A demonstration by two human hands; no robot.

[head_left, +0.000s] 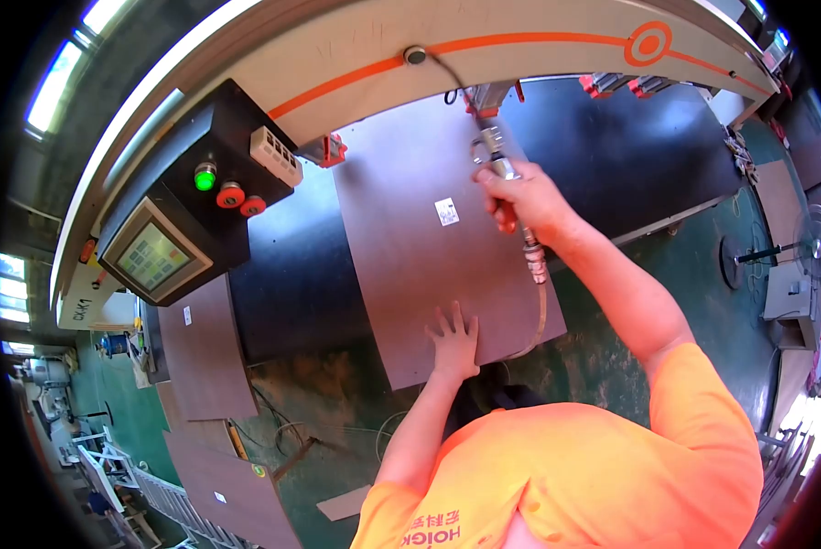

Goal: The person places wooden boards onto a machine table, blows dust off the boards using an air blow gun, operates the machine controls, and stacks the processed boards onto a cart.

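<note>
A brown flat panel [401, 265] with a small white label [446, 212] lies across the dark machine bed and reaches toward my body. Near its front edge my left hand [453, 346] rests on it, fingers spread and holding nothing. My right hand [528, 199] is wrapped round an air blow gun [506, 168] above the panel's right side. A metal coupling [534, 261] joins the gun to a thin hose [542, 316] that curves down toward my body. My fingers hide much of the gun's handle.
A white machine beam [356, 78] with an orange stripe arches over the bed. Red-tipped clamps [333, 149] hang beneath it. A control box with a touchscreen [152, 253] and buttons stands left. More brown panels [205, 352] are at lower left; a fan [809, 242] is at right.
</note>
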